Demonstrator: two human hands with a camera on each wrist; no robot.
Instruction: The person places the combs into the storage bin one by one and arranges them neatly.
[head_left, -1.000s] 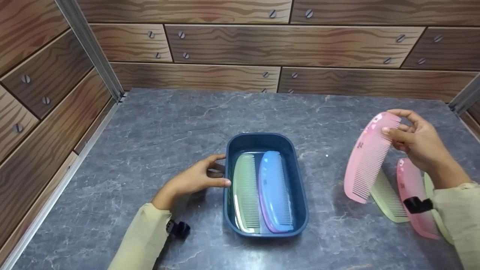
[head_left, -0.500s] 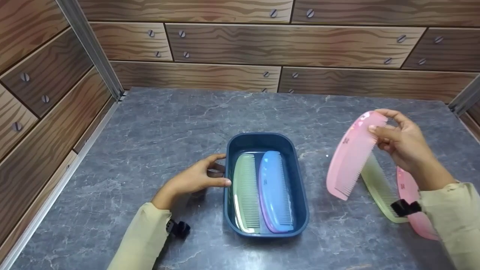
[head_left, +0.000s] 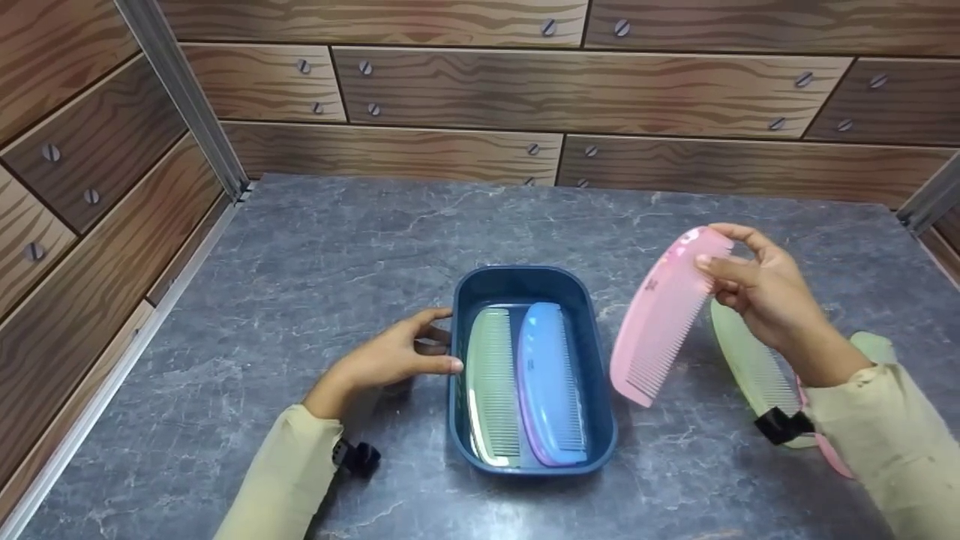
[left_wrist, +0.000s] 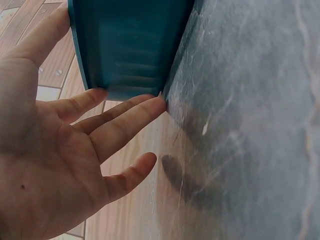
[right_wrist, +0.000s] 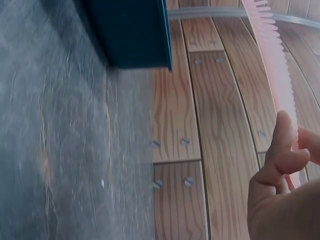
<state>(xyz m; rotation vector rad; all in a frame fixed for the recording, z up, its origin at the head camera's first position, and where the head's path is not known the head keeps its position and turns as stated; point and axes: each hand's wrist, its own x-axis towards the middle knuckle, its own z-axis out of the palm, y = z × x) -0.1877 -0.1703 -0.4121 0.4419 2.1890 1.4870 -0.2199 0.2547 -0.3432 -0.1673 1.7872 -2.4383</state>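
Observation:
My right hand (head_left: 772, 300) pinches a pink comb (head_left: 664, 319) near its upper end, thumb in front and fingers behind. The comb hangs tilted just right of a dark blue plastic tub (head_left: 602, 375), teeth facing right. Inside the tub, a green comb (head_left: 491, 390) lies beside a blue comb (head_left: 551, 375); a purple edge shows under the blue one. On the tub's left side rests my left hand (head_left: 386, 358), thumb at the rim. In the left wrist view its spread fingers (left_wrist: 125, 125) lie along the outer wall.
Right of the tub, a green comb (head_left: 739, 349) lies on the grey marbled table (head_left: 360, 247). A pink comb (head_left: 831, 456) and another green one (head_left: 874, 346) are mostly hidden behind the right forearm. Wood-patterned panels (head_left: 450, 86) close off the back and left.
My right hand has carried the pink comb leftward, from above the combs on the right to close by the tub. The left hand and the tub have stayed in place.

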